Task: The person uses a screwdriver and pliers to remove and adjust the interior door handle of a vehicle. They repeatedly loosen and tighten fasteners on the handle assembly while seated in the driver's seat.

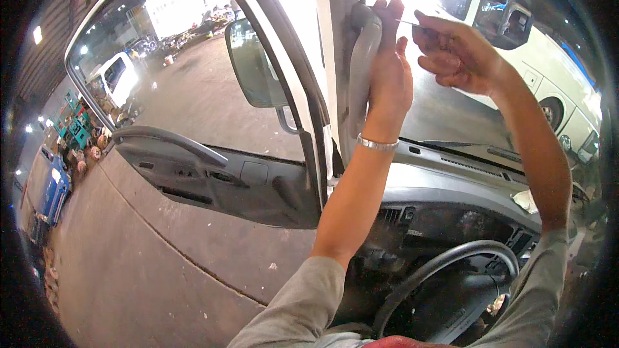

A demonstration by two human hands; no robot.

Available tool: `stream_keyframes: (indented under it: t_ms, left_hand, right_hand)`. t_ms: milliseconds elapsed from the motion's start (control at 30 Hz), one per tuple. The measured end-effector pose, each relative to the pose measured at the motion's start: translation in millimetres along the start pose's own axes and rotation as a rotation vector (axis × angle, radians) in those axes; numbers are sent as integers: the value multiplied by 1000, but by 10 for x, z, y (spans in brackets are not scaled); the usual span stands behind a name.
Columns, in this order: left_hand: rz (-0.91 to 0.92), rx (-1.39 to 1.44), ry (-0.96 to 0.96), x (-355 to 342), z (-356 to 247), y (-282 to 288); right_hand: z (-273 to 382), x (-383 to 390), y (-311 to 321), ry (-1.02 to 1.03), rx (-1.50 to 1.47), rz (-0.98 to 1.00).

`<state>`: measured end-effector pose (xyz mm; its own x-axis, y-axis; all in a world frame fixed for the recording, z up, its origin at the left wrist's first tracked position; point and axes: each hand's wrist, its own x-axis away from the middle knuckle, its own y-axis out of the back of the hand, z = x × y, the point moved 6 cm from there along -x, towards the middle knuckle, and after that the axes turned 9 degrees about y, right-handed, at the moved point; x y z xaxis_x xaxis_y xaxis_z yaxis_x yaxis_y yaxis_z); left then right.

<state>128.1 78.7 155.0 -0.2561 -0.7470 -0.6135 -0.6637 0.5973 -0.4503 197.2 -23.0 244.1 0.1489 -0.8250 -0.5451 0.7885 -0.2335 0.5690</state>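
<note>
A grey grab handle [365, 58] runs up the windscreen pillar of a vehicle cab. My left hand [391, 58], with a metal watch band [378, 143] on its wrist, is raised along the handle's right side near its upper end. Its fingers look bent, and what they close on is hidden. Right of it, my right hand [458, 55] pinches a thin, pale metal rod [406, 22] between thumb and forefinger; its other fingers curl loosely. The rod points left toward my left fingertips. Whether it touches them, I cannot tell.
Below my arms are the dashboard [445, 183] and steering wheel [393, 303]. The cab door [213, 174] stands open at left, with a side mirror [255, 67] beyond its window. A white crumpled item [525, 202] lies on the dashboard. Outside, a pale vehicle [548, 67] stands at right.
</note>
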Motion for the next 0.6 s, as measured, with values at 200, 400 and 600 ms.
stream_keyframes:
  t_ms: [200,400,600]
  left_hand:
    - [-3,-38,-18,-7,35,17]
    - [-8,-53,-35,-6,-8,-11]
    - [2,-81,-32,-16,37,-20]
  right_hand:
    - [-56,47,-12,-211,316,-60]
    - [283,138,-143,449,1223,-161]
    - [-151,-11,6,-190,-201,-51]
